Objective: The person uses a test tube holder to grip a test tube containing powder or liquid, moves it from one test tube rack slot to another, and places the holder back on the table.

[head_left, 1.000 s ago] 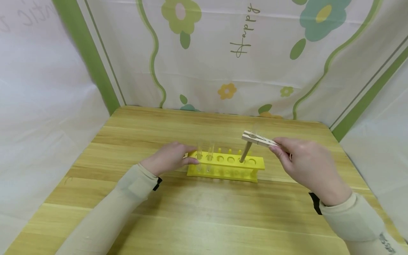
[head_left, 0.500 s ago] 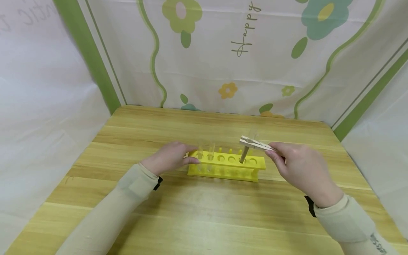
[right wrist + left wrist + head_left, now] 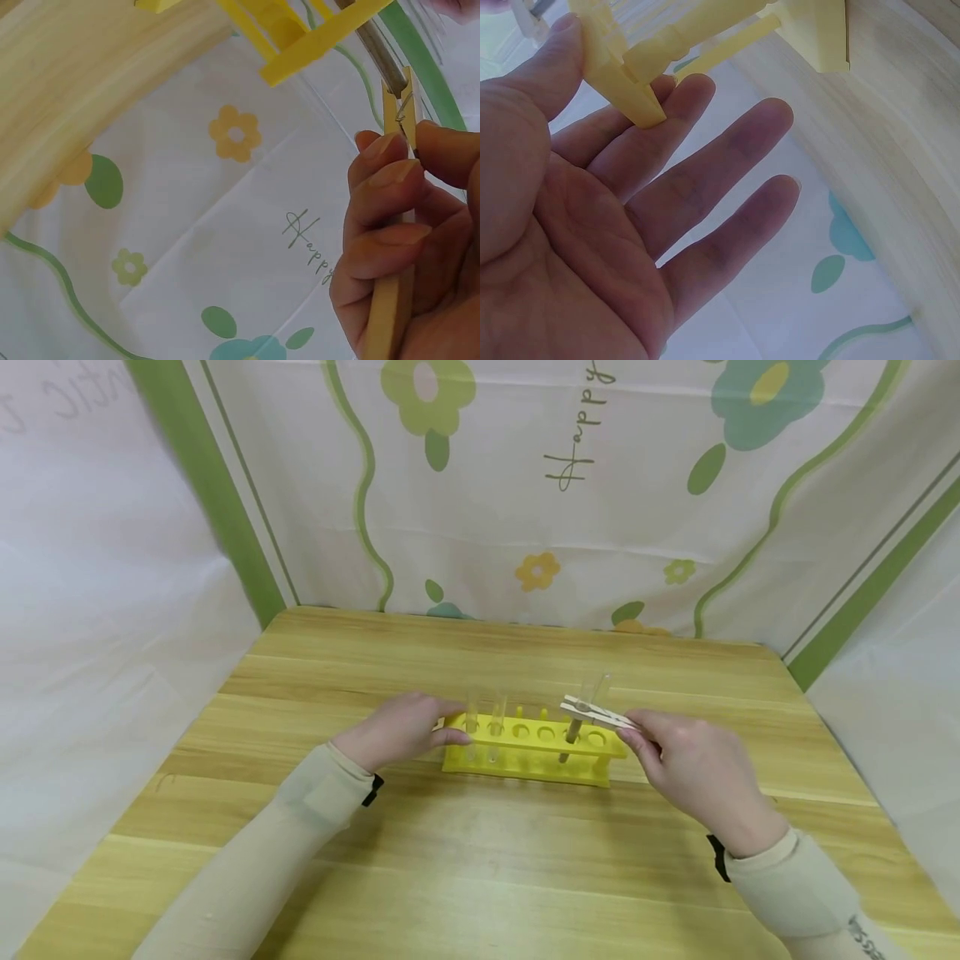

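My left hand (image 3: 401,731) pinches the left end of a yellow test tube rack (image 3: 531,744) between thumb and index finger. In the left wrist view the other fingers (image 3: 712,180) stretch out below the rack. My right hand (image 3: 697,768) grips a wooden test tube clamp (image 3: 600,713), its far end around a glass test tube (image 3: 574,729) with brownish-grey contents. That tube leans through a hole near the rack's right end, its lower end visible beneath the top plate. The right wrist view shows several fingers curled round the clamp's handle (image 3: 390,315).
Two clear test tubes, a left one (image 3: 472,718) and a right one (image 3: 498,717), stand in the rack's left holes beside my left hand. The rack stands on a wooden table (image 3: 480,860). A white flower-printed cloth (image 3: 465,552) rises behind the table's far edge.
My right hand has moved down and left with the clamp. The held tube has sunk lower through the rack hole. My left hand stays on the rack.
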Demonstrator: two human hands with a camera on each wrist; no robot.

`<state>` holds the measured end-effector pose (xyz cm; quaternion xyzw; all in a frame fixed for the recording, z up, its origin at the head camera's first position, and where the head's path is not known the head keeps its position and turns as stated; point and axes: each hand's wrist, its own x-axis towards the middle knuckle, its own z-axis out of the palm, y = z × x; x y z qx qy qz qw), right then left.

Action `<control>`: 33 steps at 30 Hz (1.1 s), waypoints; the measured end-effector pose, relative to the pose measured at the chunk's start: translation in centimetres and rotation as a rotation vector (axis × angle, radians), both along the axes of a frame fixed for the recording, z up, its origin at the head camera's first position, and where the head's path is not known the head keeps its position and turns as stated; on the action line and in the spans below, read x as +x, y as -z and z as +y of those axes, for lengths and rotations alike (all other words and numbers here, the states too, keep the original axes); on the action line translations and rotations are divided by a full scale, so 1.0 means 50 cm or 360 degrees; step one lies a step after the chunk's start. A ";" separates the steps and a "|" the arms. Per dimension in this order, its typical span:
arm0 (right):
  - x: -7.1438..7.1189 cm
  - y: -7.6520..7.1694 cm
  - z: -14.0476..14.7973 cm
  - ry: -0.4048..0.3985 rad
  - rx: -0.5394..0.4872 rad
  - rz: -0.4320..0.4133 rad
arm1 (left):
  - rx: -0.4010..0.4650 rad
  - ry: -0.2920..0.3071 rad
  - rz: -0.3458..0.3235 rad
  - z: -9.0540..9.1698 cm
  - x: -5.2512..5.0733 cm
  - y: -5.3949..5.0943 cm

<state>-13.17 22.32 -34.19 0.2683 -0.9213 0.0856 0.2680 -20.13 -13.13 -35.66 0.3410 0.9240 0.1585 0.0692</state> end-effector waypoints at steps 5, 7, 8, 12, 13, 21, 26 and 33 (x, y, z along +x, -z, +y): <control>0.001 0.011 0.002 0.0007 -0.0023 0.0005 | -0.0008 -0.0001 -0.0002 0.000 -0.001 -0.001; 0.001 0.016 0.003 0.0002 -0.0032 0.0008 | -0.0009 -0.0005 -0.0004 0.000 -0.001 -0.001; 0.001 0.019 0.003 -0.0002 -0.0035 0.0013 | -0.0007 -0.0004 -0.0003 -0.001 -0.001 -0.001; -0.001 0.030 0.003 -0.0022 -0.0025 0.0035 | -0.0013 -0.0011 -0.0006 0.000 -0.001 -0.001; -0.001 0.032 0.003 -0.0026 -0.0021 0.0030 | -0.0009 -0.0007 -0.0005 -0.001 -0.001 -0.001; -0.001 0.044 0.003 -0.0032 -0.0020 0.0025 | -0.0001 -0.0006 -0.0009 0.000 0.000 -0.003; -0.001 0.045 0.003 -0.0019 -0.0018 0.0014 | -0.0007 0.0000 0.0001 0.000 -0.002 -0.003; -0.002 0.047 0.004 -0.0021 -0.0021 0.0001 | -0.0015 0.0002 0.0008 0.001 -0.002 -0.003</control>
